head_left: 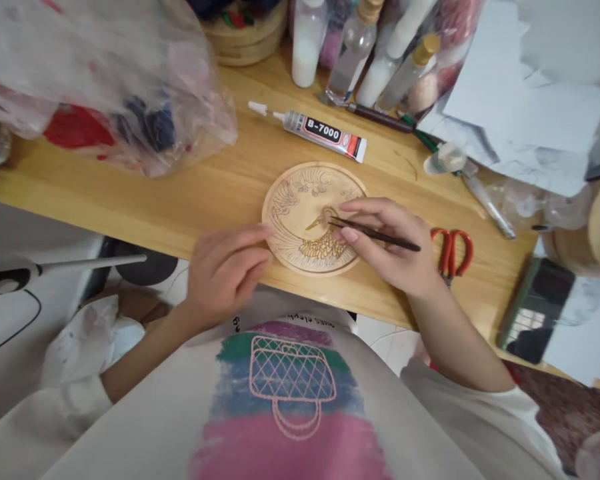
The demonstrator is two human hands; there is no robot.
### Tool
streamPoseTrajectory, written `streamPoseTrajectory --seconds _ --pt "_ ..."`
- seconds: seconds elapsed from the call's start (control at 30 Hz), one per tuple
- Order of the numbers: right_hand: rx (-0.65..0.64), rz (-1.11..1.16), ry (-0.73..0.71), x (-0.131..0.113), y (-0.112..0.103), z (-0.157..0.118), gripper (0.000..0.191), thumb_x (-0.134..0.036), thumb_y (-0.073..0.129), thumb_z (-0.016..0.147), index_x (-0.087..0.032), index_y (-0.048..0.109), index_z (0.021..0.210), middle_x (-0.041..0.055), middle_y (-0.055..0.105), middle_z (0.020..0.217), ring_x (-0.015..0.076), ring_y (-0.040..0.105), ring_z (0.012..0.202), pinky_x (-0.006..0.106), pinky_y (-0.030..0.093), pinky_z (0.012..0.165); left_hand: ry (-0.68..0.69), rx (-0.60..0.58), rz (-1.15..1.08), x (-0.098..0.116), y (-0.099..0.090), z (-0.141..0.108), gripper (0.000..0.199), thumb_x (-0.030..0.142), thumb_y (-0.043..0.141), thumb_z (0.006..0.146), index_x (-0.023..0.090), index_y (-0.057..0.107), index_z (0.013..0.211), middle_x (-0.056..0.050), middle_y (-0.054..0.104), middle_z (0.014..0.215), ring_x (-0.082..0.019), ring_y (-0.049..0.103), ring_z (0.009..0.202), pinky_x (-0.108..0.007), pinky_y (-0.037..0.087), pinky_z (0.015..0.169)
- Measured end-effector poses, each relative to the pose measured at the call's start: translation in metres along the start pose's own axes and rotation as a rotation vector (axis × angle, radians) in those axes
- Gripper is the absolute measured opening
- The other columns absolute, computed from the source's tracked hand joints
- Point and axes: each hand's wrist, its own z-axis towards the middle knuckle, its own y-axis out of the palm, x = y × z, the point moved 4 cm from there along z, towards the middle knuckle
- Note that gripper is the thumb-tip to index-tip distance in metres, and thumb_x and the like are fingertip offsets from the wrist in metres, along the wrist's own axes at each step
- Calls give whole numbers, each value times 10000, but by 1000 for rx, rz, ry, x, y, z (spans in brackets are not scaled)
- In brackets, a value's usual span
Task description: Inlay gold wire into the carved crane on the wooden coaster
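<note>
The right hand (387, 243) pinches dark tweezers (380, 235), hiding part of the round board (293, 193). The left hand's (230, 267) curled fingers lie by its rim; contact is unclear.

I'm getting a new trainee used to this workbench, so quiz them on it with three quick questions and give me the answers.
1. Multiple choice: what does the right hand hold? a) a glass bottle, b) dark tweezers, c) a phone.
2. True or false: the glue tube lies beyond the round wooden disc, as the person sees it.
3. Fill in the colour: the scissors have ____ handles.

Key: 1 b; 2 true; 3 red.
</note>
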Motion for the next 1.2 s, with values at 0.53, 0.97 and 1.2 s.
streamPoseTrajectory --seconds 0.53,0.97,1.2 --pt "-292 -120 -113 -7 -13 -3 89 -190 669 888 -246 728 924 14 765 852 142 712 777 271 564 681 12 33 57 7 17 1 127 111 605 880 220 602 945 -27 767 1011 -189 738 984 -339 559 793" --pt "-307 -145 -133 -5 -12 -4 124 -176 662 890 -270 716 949 19 764 858 168 725 810 287 573 691 28 83 58 6 18 1 108 92 621 844 158 630 929 -67 770 956 -194 750 904 -338 527 778" --pt "-307 -127 -143 -6 -12 -5 146 -165 671 882 -279 718 960 25 758 848 179 722 804 299 571 673 24 71 104 5 17 3 86 141 611 878 193 609 946 -26 781 943 -163 750 887 -324 540 757"
